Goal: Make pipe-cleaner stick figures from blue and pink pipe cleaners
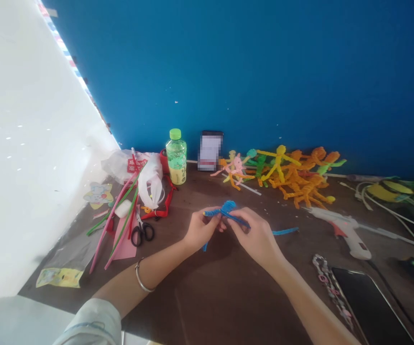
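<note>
Above the middle of the dark brown flat surface (210, 297), two bare hands are handling a small bright-blue fuzzy pipe-cleaner piece (228, 207). The left hand (202, 231) is grasping its coiled side, the grip pressing thumb against fingers, while a thin silver metal bangle (138, 279) is circling that forearm. The right hand (255, 235) is pinching the straight strand slanting away from the rounded blue top, its grip likewise holding the piece. One blue end is hanging below the left hand; another blue strand is showing beyond the right hand, and I cannot tell whether it is joining the rest.

Toward the left, black-handled metal scissors (143, 233) are lying beside a flat pink paper sheet (127, 249), with a long pink fuzzy stem (100, 244) slanting nearby. A green-capped clear plastic bottle (177, 160) is standing near the plain blue wall (228, 72). Farther right, a heap of orange fuzzy figures (302, 177) is resting near the wall, a spread-limbed yellow fuzzy figure (279, 165) lying at its left side. A white glue gun with a reddish trigger (350, 225) is lying right of the hands, and a black-screened phone (368, 299) is resting closer, just beside a pink-and-clear beaded strap (324, 278).
</note>
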